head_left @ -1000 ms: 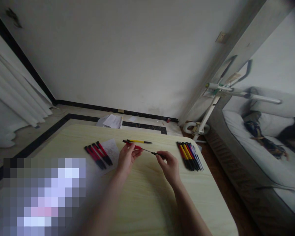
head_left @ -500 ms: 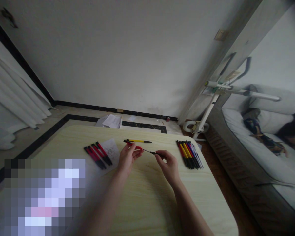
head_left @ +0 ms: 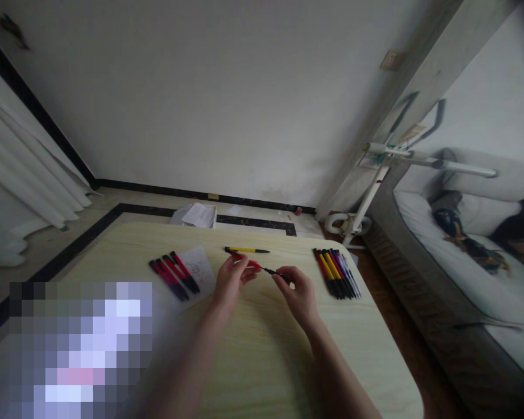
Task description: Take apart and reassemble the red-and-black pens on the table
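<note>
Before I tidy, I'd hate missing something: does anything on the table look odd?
Perhaps one yellow pen: it lies alone beyond the left hand, apart from the pen row at right, which includes yellow ones. Nothing looks spilled.

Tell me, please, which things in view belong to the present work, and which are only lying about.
Probably in the work: red barrel in left hand; black pen part in right hand; yellow pen; red pens; multicoloured pens.

Probably only lying about: white papers beyond the table; handlebar frame.
</note>
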Demonstrator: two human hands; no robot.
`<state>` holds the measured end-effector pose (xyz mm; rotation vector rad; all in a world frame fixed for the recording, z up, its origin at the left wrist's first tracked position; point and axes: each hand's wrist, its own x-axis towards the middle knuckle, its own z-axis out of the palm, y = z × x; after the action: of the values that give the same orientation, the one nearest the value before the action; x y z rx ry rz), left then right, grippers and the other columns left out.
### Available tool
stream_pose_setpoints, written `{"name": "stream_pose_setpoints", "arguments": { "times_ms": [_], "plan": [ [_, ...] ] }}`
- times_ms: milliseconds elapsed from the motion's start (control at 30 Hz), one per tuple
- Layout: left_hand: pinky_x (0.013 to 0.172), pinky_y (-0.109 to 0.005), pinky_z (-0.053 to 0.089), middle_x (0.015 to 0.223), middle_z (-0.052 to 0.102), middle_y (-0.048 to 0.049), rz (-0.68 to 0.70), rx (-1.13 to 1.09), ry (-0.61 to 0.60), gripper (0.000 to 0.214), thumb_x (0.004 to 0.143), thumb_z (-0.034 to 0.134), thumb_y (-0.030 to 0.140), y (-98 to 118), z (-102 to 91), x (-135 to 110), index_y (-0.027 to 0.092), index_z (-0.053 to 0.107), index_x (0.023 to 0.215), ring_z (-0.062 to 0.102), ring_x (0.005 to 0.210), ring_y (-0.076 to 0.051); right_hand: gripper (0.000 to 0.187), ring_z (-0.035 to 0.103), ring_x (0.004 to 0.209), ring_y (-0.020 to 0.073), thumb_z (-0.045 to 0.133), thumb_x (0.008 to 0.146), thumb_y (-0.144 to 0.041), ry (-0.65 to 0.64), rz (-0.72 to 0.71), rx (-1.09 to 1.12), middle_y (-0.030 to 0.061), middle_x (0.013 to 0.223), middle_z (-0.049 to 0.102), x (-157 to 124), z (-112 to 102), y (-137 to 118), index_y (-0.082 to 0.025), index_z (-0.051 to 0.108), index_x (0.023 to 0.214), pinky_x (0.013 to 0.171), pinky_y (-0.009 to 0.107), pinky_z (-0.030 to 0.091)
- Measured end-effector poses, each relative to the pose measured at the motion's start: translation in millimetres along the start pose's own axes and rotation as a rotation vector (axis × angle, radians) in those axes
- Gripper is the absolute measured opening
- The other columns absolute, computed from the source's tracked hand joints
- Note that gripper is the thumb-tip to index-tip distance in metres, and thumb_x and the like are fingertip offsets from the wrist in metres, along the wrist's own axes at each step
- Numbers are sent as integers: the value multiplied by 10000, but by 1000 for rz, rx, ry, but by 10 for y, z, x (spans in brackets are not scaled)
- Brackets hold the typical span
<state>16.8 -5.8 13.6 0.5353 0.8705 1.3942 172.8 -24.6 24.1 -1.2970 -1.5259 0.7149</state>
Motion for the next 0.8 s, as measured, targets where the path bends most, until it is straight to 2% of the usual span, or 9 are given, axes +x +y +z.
{"name": "stream_pose_setpoints", "arguments": {
  "times_ms": [233, 433, 600, 800],
  "plan": [
    [685, -328, 491, 729, 659, -51, 18, -13, -12, 245, 663, 656, 287, -25, 2, -4, 158, 514, 815, 636, 679, -173, 185, 546, 610, 141, 562, 728, -301, -9, -38, -8, 32, 725, 636, -2, 10, 1, -184, 643, 846, 586, 269, 456],
    [726, -353, 487, 746, 659, -66, 36, -17, -7, 234, 673, 651, 269, -38, -19, 13, 150, 516, 821, 633, 712, -175, 212, 571, 667, 154, 508, 767, -245, -69, -87, -12, 43, 788, 648, 2, -2, 1, -198, 644, 924, 639, 290, 469],
    [724, -350, 487, 770, 657, -69, 43, -13, -3, 230, 686, 641, 266, -48, -17, 14, 154, 514, 841, 633, 720, -177, 207, 586, 689, 158, 528, 771, -264, -61, -61, 11, 49, 828, 655, -6, 13, 17, -193, 630, 937, 660, 296, 476],
    [698, -331, 490, 775, 655, -69, 17, 10, -3, 237, 681, 646, 273, -49, -16, 16, 150, 511, 833, 635, 709, -179, 184, 599, 676, 158, 566, 749, -286, -11, -12, 50, 50, 782, 641, -10, 24, 36, -167, 576, 888, 610, 270, 476]
  ]
}}
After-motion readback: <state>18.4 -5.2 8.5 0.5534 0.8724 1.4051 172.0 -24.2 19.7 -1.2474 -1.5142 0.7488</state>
